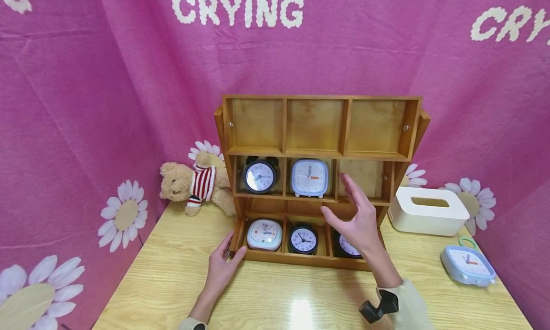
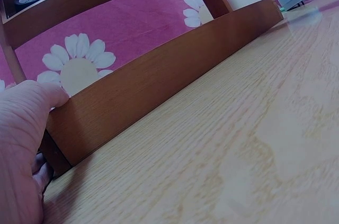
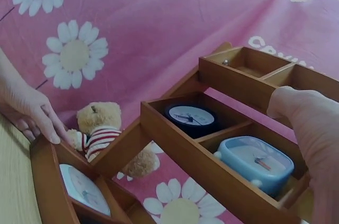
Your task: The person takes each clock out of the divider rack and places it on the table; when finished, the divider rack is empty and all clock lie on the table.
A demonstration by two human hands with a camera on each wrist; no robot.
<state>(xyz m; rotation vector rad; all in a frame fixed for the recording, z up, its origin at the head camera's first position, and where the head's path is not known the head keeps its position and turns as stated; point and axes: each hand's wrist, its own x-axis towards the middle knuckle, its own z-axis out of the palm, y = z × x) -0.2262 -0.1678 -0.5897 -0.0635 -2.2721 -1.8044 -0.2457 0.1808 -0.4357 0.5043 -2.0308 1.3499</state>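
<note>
A three-tier wooden display rack (image 1: pixel 318 154) stands on the table, each tier split into three compartments. My left hand (image 1: pixel 222 267) grips the front left corner of its bottom tier, thumb (image 2: pixel 50 96) over the front board. My right hand (image 1: pixel 355 220) is raised before the rack's right side, thumb and fingers spread, holding nothing. In the middle tier sit a black twin-bell alarm clock (image 1: pixel 259 176) and a blue square alarm clock (image 1: pixel 309 177). Along the bottom tier are a white-and-blue clock (image 1: pixel 264 234), a round black clock (image 1: pixel 303 239) and another dark clock (image 1: pixel 348 246), partly hidden by my right hand.
A teddy bear (image 1: pixel 202 184) in a striped shirt lies left of the rack. On the right stand a white tissue box (image 1: pixel 429 220) and a light blue clock (image 1: pixel 468 265), with a green ring (image 1: pixel 468 242) behind it. Pink cloth (image 1: pixel 322 58) hangs behind the table.
</note>
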